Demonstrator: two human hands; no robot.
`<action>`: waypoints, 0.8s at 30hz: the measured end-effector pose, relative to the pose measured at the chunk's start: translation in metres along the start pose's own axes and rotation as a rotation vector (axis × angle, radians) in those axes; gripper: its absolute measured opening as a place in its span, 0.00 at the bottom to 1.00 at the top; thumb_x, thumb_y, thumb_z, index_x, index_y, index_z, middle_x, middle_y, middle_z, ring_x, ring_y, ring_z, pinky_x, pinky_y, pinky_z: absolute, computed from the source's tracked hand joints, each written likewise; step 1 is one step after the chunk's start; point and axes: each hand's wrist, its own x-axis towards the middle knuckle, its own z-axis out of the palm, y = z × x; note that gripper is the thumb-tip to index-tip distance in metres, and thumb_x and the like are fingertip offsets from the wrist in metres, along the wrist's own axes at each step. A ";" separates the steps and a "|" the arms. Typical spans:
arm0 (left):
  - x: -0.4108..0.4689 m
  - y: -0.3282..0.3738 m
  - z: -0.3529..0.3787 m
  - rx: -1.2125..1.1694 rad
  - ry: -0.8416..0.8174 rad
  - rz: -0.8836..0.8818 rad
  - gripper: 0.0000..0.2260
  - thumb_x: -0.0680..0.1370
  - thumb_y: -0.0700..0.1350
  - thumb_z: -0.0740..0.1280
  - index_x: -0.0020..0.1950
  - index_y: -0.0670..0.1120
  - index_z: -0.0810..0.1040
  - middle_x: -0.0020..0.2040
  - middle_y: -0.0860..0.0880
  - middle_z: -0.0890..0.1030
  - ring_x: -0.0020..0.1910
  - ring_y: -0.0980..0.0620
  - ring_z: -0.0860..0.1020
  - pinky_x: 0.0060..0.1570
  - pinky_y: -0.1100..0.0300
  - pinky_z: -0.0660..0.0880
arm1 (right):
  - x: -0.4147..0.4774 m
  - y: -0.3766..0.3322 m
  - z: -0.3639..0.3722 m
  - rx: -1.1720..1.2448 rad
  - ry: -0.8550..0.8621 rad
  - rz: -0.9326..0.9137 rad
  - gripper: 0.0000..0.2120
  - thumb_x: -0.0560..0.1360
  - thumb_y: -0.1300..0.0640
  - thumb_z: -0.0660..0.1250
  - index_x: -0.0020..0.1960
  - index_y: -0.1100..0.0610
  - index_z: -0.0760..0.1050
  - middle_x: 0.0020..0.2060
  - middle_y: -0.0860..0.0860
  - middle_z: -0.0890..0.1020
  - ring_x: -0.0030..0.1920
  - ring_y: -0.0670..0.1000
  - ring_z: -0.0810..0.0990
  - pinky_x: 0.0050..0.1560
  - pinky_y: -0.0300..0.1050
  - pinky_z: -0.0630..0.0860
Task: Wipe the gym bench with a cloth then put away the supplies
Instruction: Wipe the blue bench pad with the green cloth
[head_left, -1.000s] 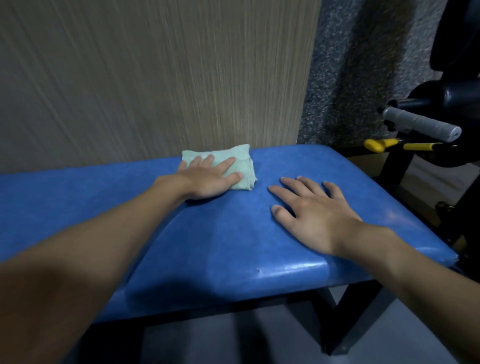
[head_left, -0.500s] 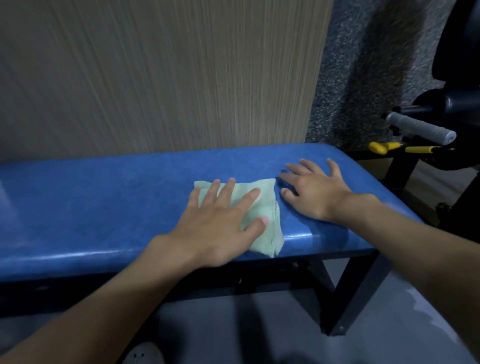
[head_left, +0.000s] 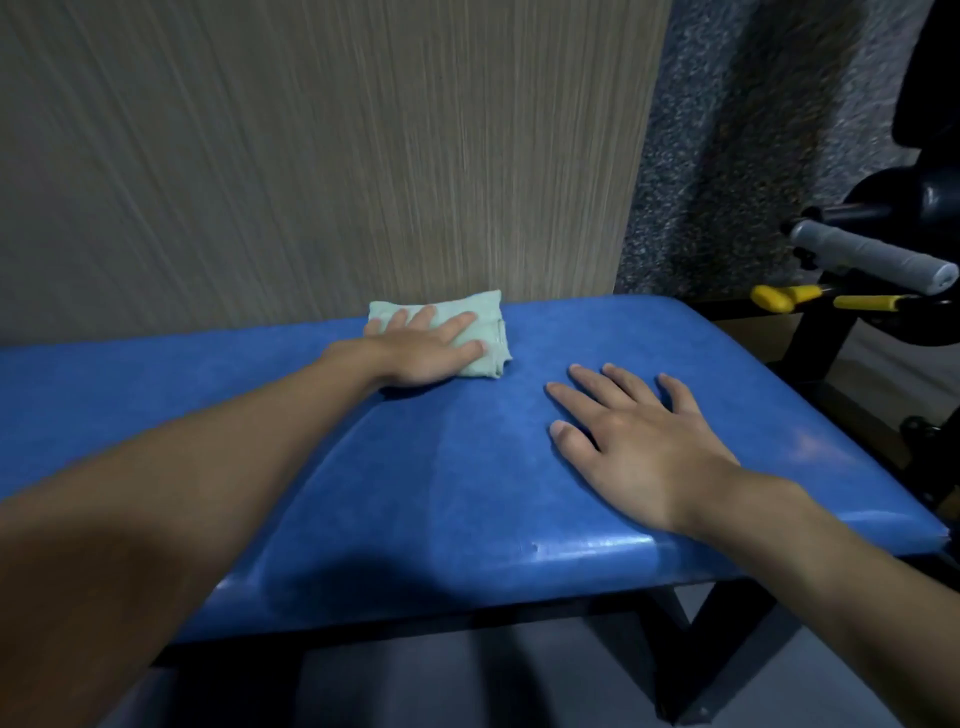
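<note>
Fingers of the right hand (head_left: 639, 441) lie straight and spread, palm flat on the blue bench (head_left: 467, 493), holding nothing. Farther out, the left hand (head_left: 426, 348) presses with straight fingers on the folded green cloth (head_left: 488, 314) at the bench's far edge, just beside the wall panel (head_left: 311, 156). A push beyond that edge would likely bunch the cloth or drop it behind the pad. Its long axis runs left-right, along the bench's length.

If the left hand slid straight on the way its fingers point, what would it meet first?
Probably the wood-grain wall panel: the left hand presses the cloth at the bench's far edge, right by that panel. The exact gap is unclear.
</note>
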 end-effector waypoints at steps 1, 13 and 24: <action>0.009 -0.002 -0.003 -0.012 -0.004 -0.009 0.34 0.71 0.76 0.42 0.76 0.71 0.44 0.82 0.51 0.45 0.80 0.45 0.43 0.75 0.40 0.38 | 0.001 0.000 0.001 0.000 0.005 -0.001 0.28 0.80 0.37 0.40 0.79 0.40 0.47 0.80 0.41 0.46 0.79 0.46 0.42 0.76 0.61 0.41; -0.067 0.010 0.017 0.011 0.025 0.032 0.29 0.77 0.71 0.42 0.77 0.68 0.41 0.82 0.49 0.43 0.80 0.43 0.42 0.75 0.42 0.39 | 0.001 -0.001 -0.002 0.019 0.000 0.008 0.28 0.80 0.37 0.41 0.79 0.39 0.48 0.79 0.41 0.48 0.79 0.47 0.44 0.76 0.60 0.41; -0.183 0.023 0.042 0.064 0.049 0.088 0.29 0.76 0.72 0.41 0.76 0.70 0.36 0.82 0.52 0.40 0.80 0.48 0.38 0.76 0.43 0.38 | 0.010 -0.014 -0.013 0.082 0.036 -0.025 0.25 0.82 0.40 0.46 0.78 0.42 0.54 0.79 0.43 0.53 0.79 0.47 0.48 0.76 0.62 0.42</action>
